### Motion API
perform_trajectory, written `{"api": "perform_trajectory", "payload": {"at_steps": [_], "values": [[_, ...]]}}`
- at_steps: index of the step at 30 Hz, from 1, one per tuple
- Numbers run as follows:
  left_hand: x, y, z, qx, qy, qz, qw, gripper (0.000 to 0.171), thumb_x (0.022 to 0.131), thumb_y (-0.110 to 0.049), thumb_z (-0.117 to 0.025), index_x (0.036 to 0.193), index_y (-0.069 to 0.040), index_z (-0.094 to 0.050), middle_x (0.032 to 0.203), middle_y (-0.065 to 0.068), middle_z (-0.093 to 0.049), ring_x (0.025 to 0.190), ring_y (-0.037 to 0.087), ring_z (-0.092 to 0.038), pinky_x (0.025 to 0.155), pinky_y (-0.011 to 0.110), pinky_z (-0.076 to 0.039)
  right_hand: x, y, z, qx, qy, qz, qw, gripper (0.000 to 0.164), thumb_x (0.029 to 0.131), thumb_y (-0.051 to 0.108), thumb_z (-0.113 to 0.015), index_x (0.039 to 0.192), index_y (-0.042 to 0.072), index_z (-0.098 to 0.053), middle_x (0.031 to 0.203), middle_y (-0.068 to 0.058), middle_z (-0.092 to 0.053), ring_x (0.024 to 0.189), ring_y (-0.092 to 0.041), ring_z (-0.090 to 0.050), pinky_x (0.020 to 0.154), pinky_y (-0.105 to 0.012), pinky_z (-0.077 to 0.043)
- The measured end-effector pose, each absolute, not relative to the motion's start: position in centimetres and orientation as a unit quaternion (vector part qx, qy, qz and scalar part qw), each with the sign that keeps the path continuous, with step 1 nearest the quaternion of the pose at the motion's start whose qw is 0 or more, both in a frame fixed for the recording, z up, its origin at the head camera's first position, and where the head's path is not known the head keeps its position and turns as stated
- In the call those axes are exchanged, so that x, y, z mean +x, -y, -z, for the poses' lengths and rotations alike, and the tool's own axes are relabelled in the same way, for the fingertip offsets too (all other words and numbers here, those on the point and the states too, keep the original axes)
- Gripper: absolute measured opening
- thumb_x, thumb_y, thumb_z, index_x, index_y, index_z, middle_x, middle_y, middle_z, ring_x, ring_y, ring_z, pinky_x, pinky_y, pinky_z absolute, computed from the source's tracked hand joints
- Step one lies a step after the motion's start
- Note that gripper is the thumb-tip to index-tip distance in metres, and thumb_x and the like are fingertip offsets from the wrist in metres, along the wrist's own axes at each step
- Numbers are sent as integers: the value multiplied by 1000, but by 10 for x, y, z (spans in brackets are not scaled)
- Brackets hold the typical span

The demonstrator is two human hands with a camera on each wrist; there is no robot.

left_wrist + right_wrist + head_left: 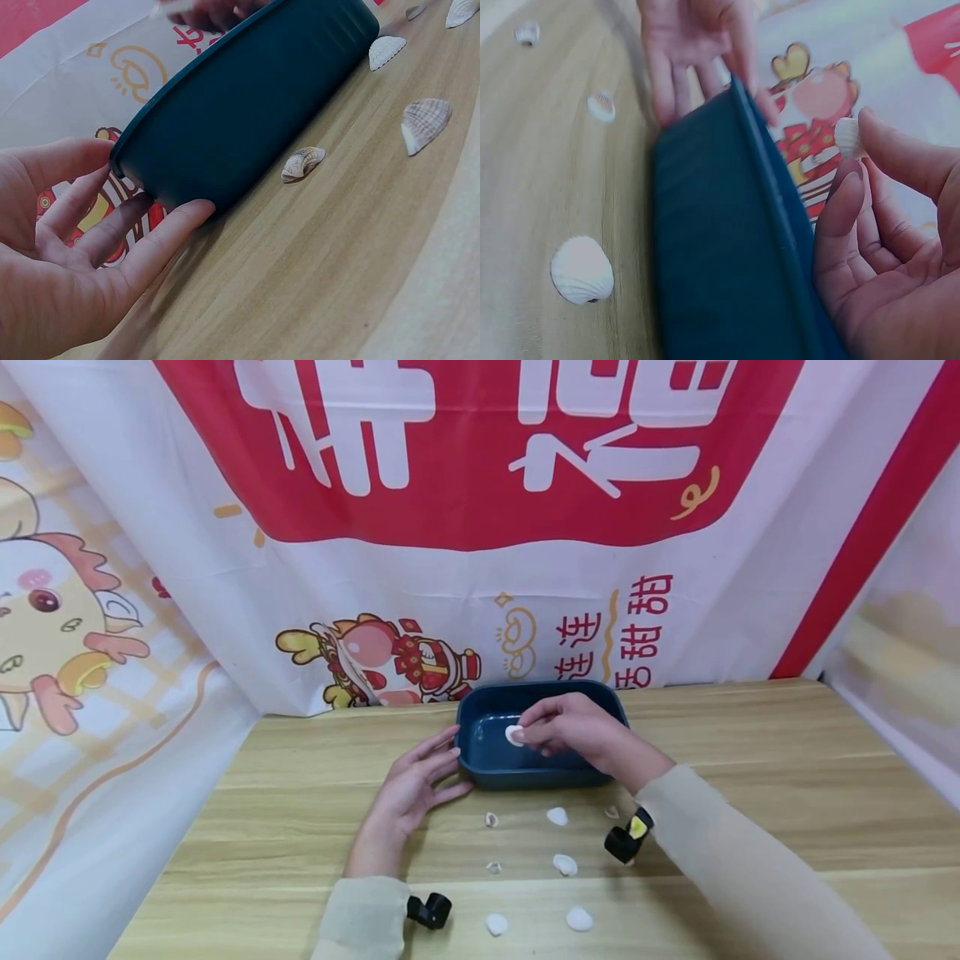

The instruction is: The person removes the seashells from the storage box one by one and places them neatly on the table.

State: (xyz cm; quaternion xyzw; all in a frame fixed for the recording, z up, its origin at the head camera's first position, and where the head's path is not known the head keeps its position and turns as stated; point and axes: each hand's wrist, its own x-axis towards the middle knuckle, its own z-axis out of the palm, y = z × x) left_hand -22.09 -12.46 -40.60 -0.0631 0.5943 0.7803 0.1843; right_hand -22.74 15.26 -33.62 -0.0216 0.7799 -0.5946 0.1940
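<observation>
A dark blue rectangular basin (536, 777) stands at the back of the wooden table. Over its inside, my right hand (577, 731) pinches a white seashell (514, 735) between thumb and fingertips. The same shell (847, 137) shows ribs in the right wrist view. With fingers spread and fairly straight, my left hand (416, 781) touches the basin's left end. In the left wrist view, that hand's fingertips (199, 210) rest against the outer wall (225, 127). The basin's floor is partly hidden behind my right hand.
Several shells lie in loose rows in front of the basin, among them a white shell (557, 816), a brownish broken shell (304, 163) and a ribbed white shell (583, 270). A printed cloth (420, 568) hangs right behind the basin.
</observation>
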Motion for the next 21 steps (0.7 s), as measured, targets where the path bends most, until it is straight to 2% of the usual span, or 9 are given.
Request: {"api": "perform_trajectory", "payload": {"at_steps": [7, 16, 21], "values": [[-221, 125, 406, -60, -593, -781, 188, 54, 102, -12, -71, 154, -24, -60, 163, 11, -54, 148, 39, -56, 109, 59, -59, -205, -169, 331, -34, -756, 628, 181, 22, 95, 21, -84, 108, 6, -74, 97, -3, -77, 93, -23, -68, 86, -30, -62], [-221, 125, 405, -56, -590, -783, 188, 55, 102, -11, -71, 154, -23, -59, 164, 12, -54, 148, 39, -55, 109, 58, -59, -176, -189, 329, -24, -754, 631, 181, 25, 97, 20, -82, 114, 4, -72, 104, -6, -76, 98, -29, -70, 88, -32, -63], [-222, 124, 405, -62, -586, -785, 190, 54, 101, -12, -72, 153, -24, -61, 162, 11, -56, 147, 38, -57, 107, 57, -60, -162, -196, 337, -27, -736, 651, 183, 24, 97, 19, -82, 112, 4, -72, 101, -4, -77, 93, -24, -69, 83, -31, -63]]}}
